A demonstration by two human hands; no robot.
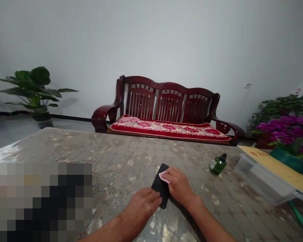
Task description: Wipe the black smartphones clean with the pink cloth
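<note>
We pinch a pink cloth [164, 176] in our right hand [178, 186] against the dark phone [164, 191]; our left hand [145, 203], gripping or merely resting, we cannot tell, seemingly steadies its near end flat on the table [111, 158].

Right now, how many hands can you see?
2: the left hand low on the black slab; the right hand higher, holding a pink cloth on it. Pixelation at left may hide others.

Left hand [143, 207] is resting on the black phone [162, 189] on the tabletop [116, 151]; right hand [178, 185] is pinching a pink cloth [164, 177] over it!
</note>
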